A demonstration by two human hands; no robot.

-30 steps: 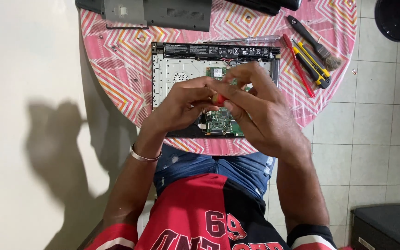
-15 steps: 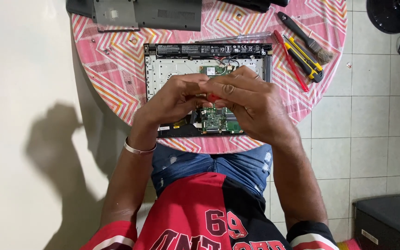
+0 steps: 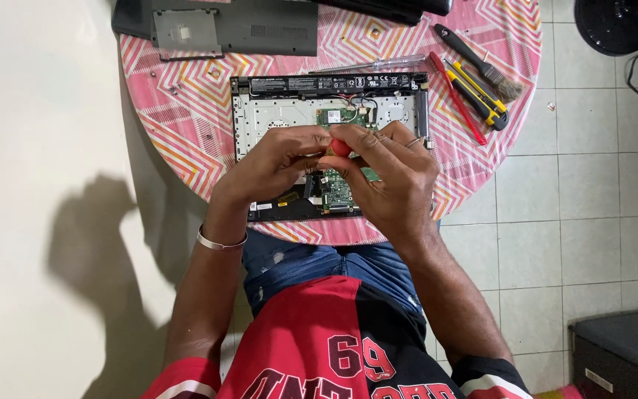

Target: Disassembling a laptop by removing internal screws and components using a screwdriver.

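Note:
An opened laptop base (image 3: 275,114) lies on a round table with a pink patterned cloth (image 3: 171,96), its green circuit board (image 3: 339,188) exposed. Both my hands meet over the board. My right hand (image 3: 393,177) grips a small red-handled tool (image 3: 340,147), probably a screwdriver, whose tip is hidden. My left hand (image 3: 275,166) closes its fingertips around the same tool from the left. A metal bangle sits on my left wrist and a ring on my right hand.
A dark removed cover panel (image 3: 238,28) lies at the table's back. To the right lie a red screwdriver (image 3: 457,107), a yellow utility knife (image 3: 478,92) and a brush (image 3: 481,65). A dark round object (image 3: 618,24) and a black box (image 3: 625,355) stand on the tiled floor.
The view has drifted slightly; my hands stay together over the board on the red-handled tool, with small finger movements only.

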